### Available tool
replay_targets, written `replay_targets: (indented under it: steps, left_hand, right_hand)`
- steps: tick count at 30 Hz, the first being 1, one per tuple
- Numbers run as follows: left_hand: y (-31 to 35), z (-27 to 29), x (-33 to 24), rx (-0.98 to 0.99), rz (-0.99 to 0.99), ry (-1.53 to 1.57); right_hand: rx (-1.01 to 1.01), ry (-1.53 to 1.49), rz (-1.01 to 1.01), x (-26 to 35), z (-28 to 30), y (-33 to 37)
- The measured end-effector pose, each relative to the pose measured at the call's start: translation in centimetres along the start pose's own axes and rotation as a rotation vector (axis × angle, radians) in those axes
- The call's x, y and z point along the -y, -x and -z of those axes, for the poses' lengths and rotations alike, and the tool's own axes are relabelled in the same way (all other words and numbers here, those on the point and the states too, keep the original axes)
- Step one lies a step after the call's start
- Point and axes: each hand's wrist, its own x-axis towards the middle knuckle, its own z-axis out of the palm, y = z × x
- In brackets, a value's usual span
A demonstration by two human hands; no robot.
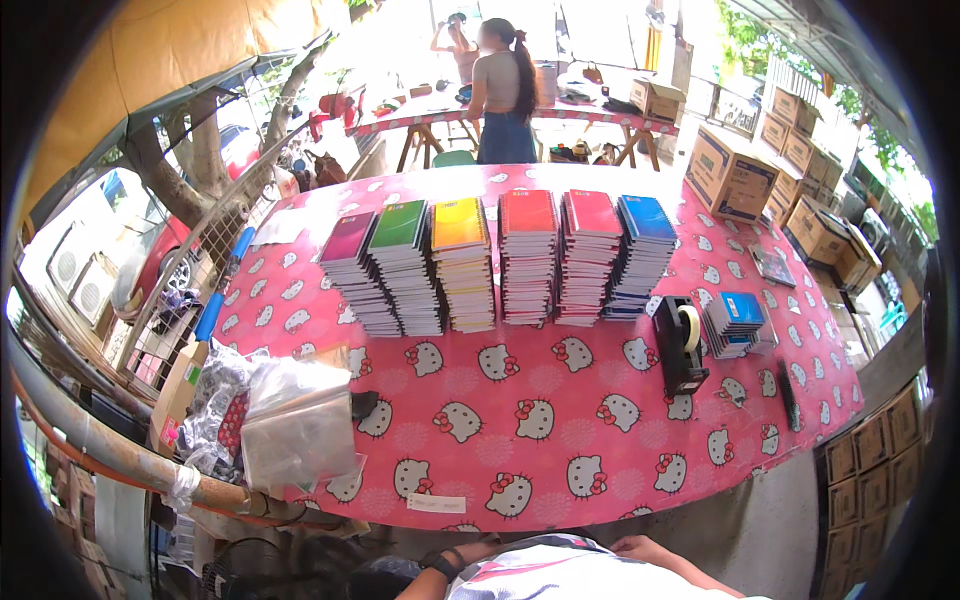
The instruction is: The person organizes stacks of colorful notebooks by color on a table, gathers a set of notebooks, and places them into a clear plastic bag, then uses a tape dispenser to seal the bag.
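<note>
My left hand [478,549], below a dark wristband, is low at the table's near edge, beside my light shirt. My right hand [640,549] is on the other side of the shirt, also by that edge. The fingers of both are mostly hidden or too small to read, and nothing shows in either. Tall stacks of spiral notebooks stand in a row across the table: purple [349,230], green [398,225], yellow [458,225], two red [527,212] and blue [646,218]. A white paper strip [436,504] lies nearest my left hand.
The pink patterned tablecloth [540,370] covers the table. Clear plastic bags [300,425] lie at the left edge. To the right are a black tape dispenser [680,345], small blue notepads [735,318] and a carton [728,172]. Another person [502,95] stands at a far table.
</note>
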Motion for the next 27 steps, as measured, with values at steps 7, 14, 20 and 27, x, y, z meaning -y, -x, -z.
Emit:
replay_targets:
  steps: [7,14,20,27]
  left_hand:
    - [4.2,3.7,-2.2,-0.001,-0.200,0.036]
    - [4.3,3.5,0.5,0.101,-0.061,0.258]
    - [6.2,6.9,-4.2,0.223,-0.205,0.290]
    - [4.9,5.7,-4.6,0.322,-0.282,0.039]
  right_hand:
    - [0.131,-0.707,0.136,2.0,-2.8,4.0]
    - [0.160,-0.675,-0.066,1.3,-5.5,6.3]
    - [0.219,-0.258,-0.164,4.5,-7.7,10.6]
    - [0.107,-0.128,-0.160,7.8,-8.8,12.2]
